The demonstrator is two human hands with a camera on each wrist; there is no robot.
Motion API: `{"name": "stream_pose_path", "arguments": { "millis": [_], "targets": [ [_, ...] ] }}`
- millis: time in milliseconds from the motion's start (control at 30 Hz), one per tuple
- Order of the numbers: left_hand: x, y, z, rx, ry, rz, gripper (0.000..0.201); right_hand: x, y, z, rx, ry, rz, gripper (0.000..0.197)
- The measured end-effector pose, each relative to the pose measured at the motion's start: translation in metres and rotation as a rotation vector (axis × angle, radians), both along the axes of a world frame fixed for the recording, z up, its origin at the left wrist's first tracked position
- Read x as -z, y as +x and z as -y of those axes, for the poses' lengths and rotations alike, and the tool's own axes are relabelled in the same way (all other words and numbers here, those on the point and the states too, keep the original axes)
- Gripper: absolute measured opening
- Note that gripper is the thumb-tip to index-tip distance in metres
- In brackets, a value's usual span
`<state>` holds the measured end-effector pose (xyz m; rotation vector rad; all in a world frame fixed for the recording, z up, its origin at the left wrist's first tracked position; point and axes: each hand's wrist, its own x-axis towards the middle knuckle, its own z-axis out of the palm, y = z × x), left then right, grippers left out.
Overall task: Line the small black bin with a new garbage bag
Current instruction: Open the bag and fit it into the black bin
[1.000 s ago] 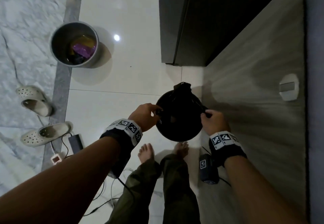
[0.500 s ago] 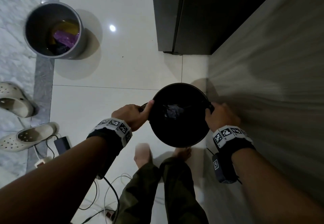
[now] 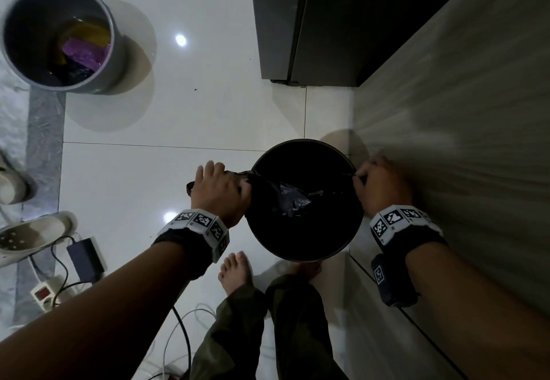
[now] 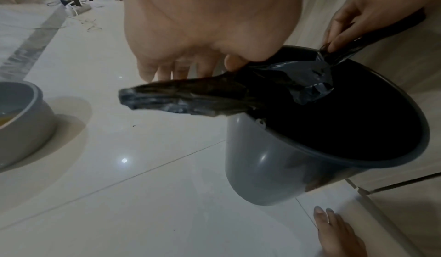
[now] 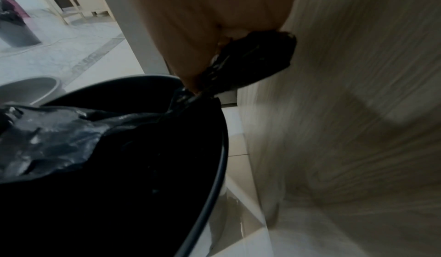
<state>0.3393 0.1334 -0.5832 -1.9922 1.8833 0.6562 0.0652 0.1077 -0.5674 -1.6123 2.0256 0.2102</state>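
The small black bin (image 3: 303, 239) stands on the white floor beside a wooden cabinet, and in the left wrist view the bin (image 4: 274, 170) shows a grey outer wall. A black garbage bag (image 3: 290, 202) hangs crumpled inside its mouth. At the left rim my left hand (image 3: 218, 189) grips one bunched bag handle (image 4: 186, 95), which sticks out over the edge. My right hand (image 3: 378, 186) pinches the other handle (image 5: 250, 63) at the right rim, close to the cabinet. The bag (image 5: 59, 138) stretches between both hands.
A grey bin (image 3: 59, 37) holding purple and yellow rubbish stands at the far left. A wooden cabinet (image 3: 461, 141) runs along the right, with a dark unit (image 3: 312, 22) behind. White slippers (image 3: 29, 236), a power adapter (image 3: 86, 257) and cables lie at the left. My bare foot (image 3: 238, 272) is near the bin.
The bag, bunched above the bin a second ago, has dropped inside it. Both hands have moved apart to opposite sides of the rim, pulling the handles outward.
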Motion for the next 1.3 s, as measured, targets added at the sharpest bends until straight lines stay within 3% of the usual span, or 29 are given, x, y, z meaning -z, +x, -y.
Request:
{"name": "stream_pose_path", "arguments": {
  "millis": [33, 133, 200, 367, 533, 700, 867, 1033, 1133, 1300],
  "targets": [
    [0.004, -0.003, 0.0, -0.007, -0.007, -0.048, 0.047, 0.004, 0.0, 0.0, 0.026, -0.006, 0.061, 0.007],
    [0.016, -0.009, -0.005, -0.101, -0.019, -0.24, 0.03, 0.013, -0.003, -0.005, 0.096, -0.042, 0.194, 0.028],
    [0.019, -0.008, -0.009, -0.124, 0.003, -0.273, 0.025, 0.016, -0.005, -0.009, 0.084, -0.072, 0.235, 0.034],
    [0.002, -0.006, 0.011, -0.038, 0.029, -0.202, 0.029, 0.014, -0.018, 0.002, 0.11, -0.11, 0.23, 0.031],
    [-0.003, -0.001, 0.024, 0.117, 0.002, -0.109, 0.045, 0.012, -0.017, 0.007, 0.057, -0.125, 0.096, 0.042],
    [-0.004, 0.001, 0.034, 0.121, -0.079, -0.064, 0.051, 0.005, -0.012, 0.018, 0.001, -0.06, 0.111, 0.039],
    [0.0, -0.008, 0.038, 0.043, 0.009, -0.031, 0.065, 0.002, -0.008, 0.027, 0.047, 0.12, 0.084, 0.049],
    [0.008, -0.009, 0.041, -0.099, 0.087, -0.213, 0.068, 0.012, -0.014, 0.024, 0.08, 0.105, 0.075, 0.058],
    [0.009, -0.01, 0.044, -0.119, 0.027, -0.169, 0.059, 0.013, -0.014, 0.025, 0.07, 0.084, 0.026, 0.06],
    [0.006, -0.014, 0.05, -0.221, -0.062, -0.113, 0.045, 0.017, -0.014, 0.028, 0.064, 0.028, 0.091, 0.054]
  ]
}}
